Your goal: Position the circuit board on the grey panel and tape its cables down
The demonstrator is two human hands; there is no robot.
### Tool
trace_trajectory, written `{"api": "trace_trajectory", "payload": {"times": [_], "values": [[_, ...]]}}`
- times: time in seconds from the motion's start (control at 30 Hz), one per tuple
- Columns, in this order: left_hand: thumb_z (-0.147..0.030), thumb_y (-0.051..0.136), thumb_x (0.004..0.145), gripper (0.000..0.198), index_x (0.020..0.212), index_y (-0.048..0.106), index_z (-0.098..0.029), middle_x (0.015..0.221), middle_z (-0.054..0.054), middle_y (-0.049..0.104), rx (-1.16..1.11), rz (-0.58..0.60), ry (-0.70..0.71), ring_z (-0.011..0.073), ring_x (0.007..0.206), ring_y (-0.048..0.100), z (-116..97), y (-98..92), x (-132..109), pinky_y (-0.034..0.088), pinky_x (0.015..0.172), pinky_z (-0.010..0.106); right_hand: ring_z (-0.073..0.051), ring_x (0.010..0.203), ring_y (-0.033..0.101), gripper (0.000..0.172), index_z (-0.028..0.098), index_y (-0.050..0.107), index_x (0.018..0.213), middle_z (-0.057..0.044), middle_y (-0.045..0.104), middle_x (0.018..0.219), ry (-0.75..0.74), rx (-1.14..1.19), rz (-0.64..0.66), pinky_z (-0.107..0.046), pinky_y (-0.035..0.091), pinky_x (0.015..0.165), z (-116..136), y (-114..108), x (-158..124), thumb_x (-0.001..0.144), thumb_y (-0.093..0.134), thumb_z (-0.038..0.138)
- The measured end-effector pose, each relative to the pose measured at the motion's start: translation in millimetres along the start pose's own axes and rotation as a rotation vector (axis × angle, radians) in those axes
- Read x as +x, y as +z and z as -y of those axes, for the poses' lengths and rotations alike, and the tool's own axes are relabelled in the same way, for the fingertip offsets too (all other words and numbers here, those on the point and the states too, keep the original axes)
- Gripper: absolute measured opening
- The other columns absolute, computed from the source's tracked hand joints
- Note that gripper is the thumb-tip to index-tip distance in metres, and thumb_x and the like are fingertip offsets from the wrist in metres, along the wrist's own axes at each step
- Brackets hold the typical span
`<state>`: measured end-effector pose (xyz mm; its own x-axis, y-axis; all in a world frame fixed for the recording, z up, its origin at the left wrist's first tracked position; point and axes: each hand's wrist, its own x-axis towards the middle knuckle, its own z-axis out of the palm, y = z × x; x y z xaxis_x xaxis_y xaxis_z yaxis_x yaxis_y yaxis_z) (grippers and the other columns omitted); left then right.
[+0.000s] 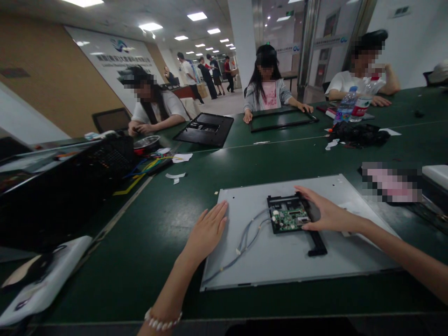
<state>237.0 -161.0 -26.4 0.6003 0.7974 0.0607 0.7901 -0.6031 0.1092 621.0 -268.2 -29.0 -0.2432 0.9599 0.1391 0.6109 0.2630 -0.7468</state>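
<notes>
Head view. Grey metal panel (280, 252) lies flat on the green table (140, 242), directly before the person, long axis running left to right, near edge toward the body. Near its middle sits a small green circuit board (290, 219) in a black bracket (317, 242); the bracket's arm runs toward the near edge. Thin grey cables (245, 238) trail from the board's left side down toward the panel's near-left corner.

Left hand (208, 231): flat, palm down, fingers together and extended, resting on the panel's left edge. Holds nothing.

Right hand (324, 214): fingers spread and curved around the right side of the board and bracket, thumb at the near edge, fingertips at the far edge. Touching; whether it truly grips, cannot tell.

Handling, as judged: panel looks thin, stiff, broad, likely to flex or slide if lifted by one corner; best taken at two opposite edges. Board looks light and fragile; hold by its edges or the bracket, not the components. Cables soft, could snag.

Around: black frame (282, 119) under another person's hands across the table; black back cover (206, 128) to its left; water bottles (353, 105) far right; metal bowl (147, 141) and coloured wires (154, 164) at left.
</notes>
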Motion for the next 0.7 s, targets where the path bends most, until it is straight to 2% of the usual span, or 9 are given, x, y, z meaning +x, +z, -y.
{"api": "trace_trajectory", "payload": {"times": [0.23, 0.37, 0.7], "values": [[-0.039, 0.027, 0.101, 0.053, 0.151, 0.039, -0.023, 0.155, 0.006, 0.039, -0.032, 0.021, -0.001, 0.0232, 0.142, 0.037, 8.2, 0.7, 0.4, 0.024, 0.118, 0.050, -0.038, 0.141, 0.036, 0.101, 0.029, 0.016, 0.157, -0.013, 0.031, 0.159, 0.013, -0.024, 0.006, -0.059, 0.031, 0.115, 3.4, 3.9, -0.5, 0.075, 0.073, 0.042], [-0.038, 0.028, 0.102, 0.052, 0.151, 0.039, -0.025, 0.155, 0.006, 0.039, -0.046, 0.016, -0.011, 0.0226, 0.142, 0.037, 7.2, -0.8, -0.8, 0.024, 0.118, 0.050, -0.039, 0.142, 0.035, 0.099, 0.031, 0.016, 0.157, -0.012, 0.032, 0.158, -0.001, -0.064, 0.005, -0.062, 0.028, 0.115, 4.9, 4.0, -2.1, 0.076, 0.072, 0.042], [-0.039, 0.030, 0.101, 0.052, 0.151, 0.038, -0.026, 0.155, 0.006, 0.039, -0.065, 0.016, -0.010, 0.0236, 0.143, 0.037, 10.9, 0.3, -2.1, 0.023, 0.118, 0.050, -0.036, 0.144, 0.032, 0.094, 0.034, 0.018, 0.155, -0.009, 0.031, 0.159, -0.031, -0.087, -0.009, -0.060, 0.026, 0.117, -13.1, 11.4, -11.6, 0.077, 0.072, 0.042]]}}
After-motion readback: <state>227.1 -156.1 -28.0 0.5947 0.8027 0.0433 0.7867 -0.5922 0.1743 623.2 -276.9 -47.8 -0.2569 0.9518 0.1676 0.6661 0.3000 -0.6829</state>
